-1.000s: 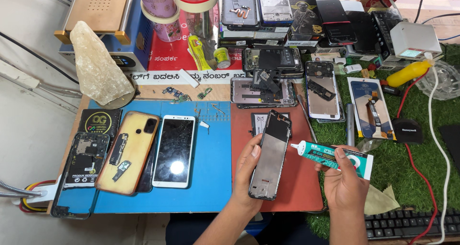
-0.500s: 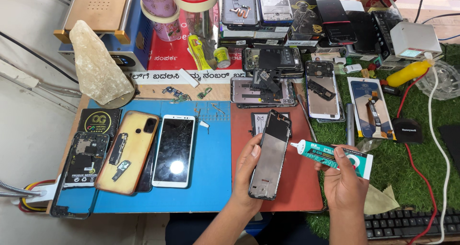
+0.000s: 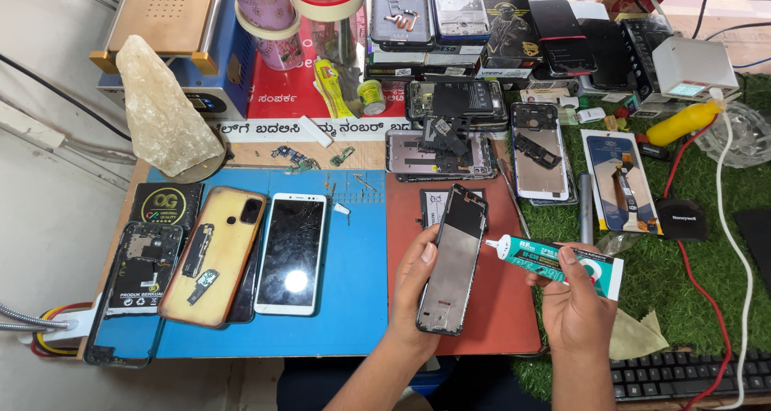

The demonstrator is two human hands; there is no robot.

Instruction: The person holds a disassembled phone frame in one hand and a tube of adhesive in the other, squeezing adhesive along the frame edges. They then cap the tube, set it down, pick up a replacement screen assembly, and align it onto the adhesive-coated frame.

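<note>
Left hand (image 3: 415, 286) clasps bare phone frame (image 3: 454, 258), tilted up over red mat (image 3: 514, 314) for access; right hand (image 3: 574, 302) pinches teal glue tube (image 3: 554, 262), nozzle at frame's right edge, perhaps touching.

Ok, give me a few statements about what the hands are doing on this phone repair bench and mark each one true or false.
1. The left hand holds a phone frame above the red mat. True.
2. The right hand holds a screwdriver. False: it holds a teal glue tube.
3. The tube's nozzle points toward the frame. True.
4. The white phone with the cracked screen lies on the red mat. False: it lies on the blue mat.
5. A keyboard sits at the lower right. True.
</note>
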